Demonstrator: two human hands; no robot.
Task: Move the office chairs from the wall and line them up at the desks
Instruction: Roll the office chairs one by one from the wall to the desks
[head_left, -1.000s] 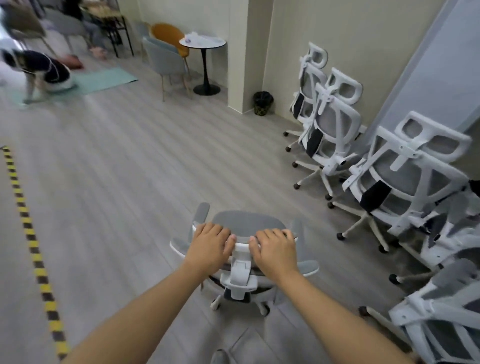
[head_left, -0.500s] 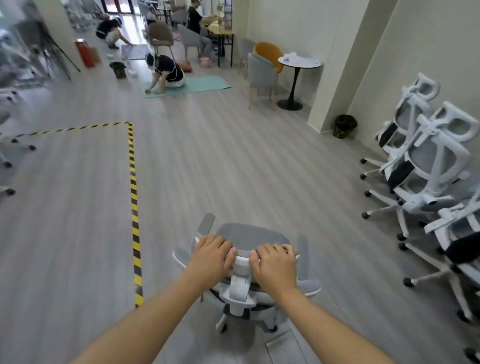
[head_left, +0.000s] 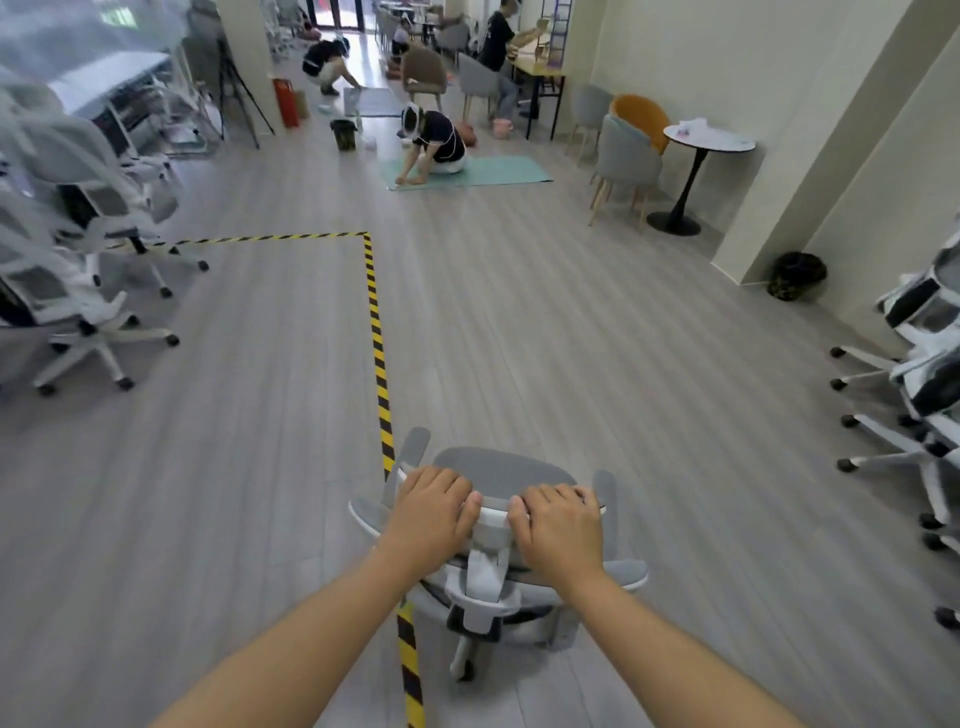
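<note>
A white office chair with a grey mesh seat (head_left: 501, 473) stands right in front of me, its back toward me. My left hand (head_left: 428, 517) grips the top of the backrest on the left, fingers curled over the rim. My right hand (head_left: 561, 527) grips it on the right the same way. The chair's base straddles the yellow-black floor tape (head_left: 379, 358). More white office chairs (head_left: 919, 395) stand by the wall at the right edge. Others (head_left: 78, 291) stand at the left by a desk (head_left: 109, 78), blurred.
Grey wood floor stretches ahead. A person kneels on a green mat (head_left: 467, 174) farther on, others beyond. A round white table (head_left: 709, 140) with grey and orange chairs stands at the right wall. A dark bin (head_left: 795, 275) sits by the pillar.
The view has swung left with the chair held in both hands. The wall chairs slid to the right edge, and the tape and left-side chairs came into view. The chair now sits over the tape.
</note>
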